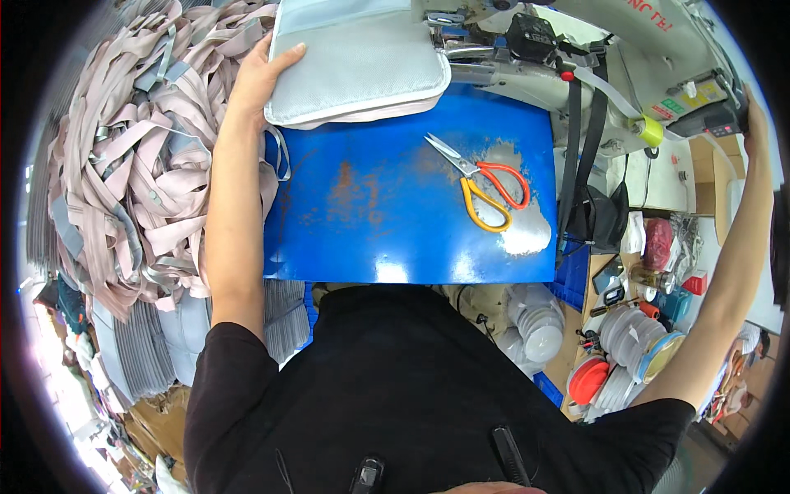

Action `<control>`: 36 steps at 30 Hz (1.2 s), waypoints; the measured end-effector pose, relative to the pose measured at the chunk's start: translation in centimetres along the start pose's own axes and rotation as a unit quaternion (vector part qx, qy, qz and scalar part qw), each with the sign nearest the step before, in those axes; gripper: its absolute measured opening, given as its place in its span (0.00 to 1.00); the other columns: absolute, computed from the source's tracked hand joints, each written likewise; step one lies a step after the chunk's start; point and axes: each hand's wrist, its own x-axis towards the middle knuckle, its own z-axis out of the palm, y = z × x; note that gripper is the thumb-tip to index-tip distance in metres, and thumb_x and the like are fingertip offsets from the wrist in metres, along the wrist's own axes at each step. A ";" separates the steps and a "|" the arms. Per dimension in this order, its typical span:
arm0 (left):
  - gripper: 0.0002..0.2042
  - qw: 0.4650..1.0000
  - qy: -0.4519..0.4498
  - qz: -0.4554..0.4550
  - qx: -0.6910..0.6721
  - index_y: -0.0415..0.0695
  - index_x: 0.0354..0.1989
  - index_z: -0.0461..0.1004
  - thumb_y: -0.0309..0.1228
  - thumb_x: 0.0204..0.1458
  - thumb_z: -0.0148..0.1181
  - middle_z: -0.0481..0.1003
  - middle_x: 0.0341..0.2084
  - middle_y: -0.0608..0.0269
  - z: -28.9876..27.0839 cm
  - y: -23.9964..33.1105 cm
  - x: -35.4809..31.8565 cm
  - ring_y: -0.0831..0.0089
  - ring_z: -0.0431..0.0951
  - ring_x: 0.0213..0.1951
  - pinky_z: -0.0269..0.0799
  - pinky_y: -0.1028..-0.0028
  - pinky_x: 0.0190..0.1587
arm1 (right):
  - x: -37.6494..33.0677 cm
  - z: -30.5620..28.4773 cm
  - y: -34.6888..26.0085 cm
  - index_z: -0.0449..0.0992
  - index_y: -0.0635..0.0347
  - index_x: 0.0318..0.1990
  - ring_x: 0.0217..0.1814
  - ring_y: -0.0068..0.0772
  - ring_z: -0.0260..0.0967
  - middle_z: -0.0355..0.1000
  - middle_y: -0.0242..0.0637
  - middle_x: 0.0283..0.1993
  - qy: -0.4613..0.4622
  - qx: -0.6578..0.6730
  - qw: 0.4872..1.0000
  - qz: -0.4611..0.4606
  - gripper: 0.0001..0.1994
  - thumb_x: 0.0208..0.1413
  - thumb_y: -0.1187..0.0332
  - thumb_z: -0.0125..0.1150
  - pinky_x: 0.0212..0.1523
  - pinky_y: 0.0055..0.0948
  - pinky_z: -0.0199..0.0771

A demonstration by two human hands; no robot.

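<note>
A light grey padded fabric case [358, 70] with pale piping and a pinkish side lies at the top of the blue work surface, beside the sewing machine's needle area. My left hand [276, 66] grips its left edge, thumb on top and the other fingers hidden against the far side. Far to the right, my right hand [753, 123] is at the end of the sewing machine [658, 41], by its dark control box [712, 119]; its fingers are mostly hidden. Scissors [477, 181] with one orange-red and one yellow handle rest partly spread on the blue surface [346, 239], apart from both hands.
A tall heap of pink and grey fabric strips [148, 181] crowds the left side, above stacked grey panels [144, 346]. Black straps [583, 148] hang at the surface's right edge. Thread spools [634, 337] and small tools fill the lower right.
</note>
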 end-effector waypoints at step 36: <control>0.36 0.982 0.172 -0.075 0.008 0.33 0.67 0.64 0.28 0.50 0.73 0.80 0.49 0.48 -4.6 -12.4 -6.9 0.64 0.84 0.44 0.80 0.68 0.47 | -49.0 24.9 -5.8 0.65 0.54 0.72 0.31 0.31 0.71 0.74 0.37 0.34 -0.520 -0.072 0.842 -0.123 0.42 0.51 0.52 0.77 0.38 0.29 0.74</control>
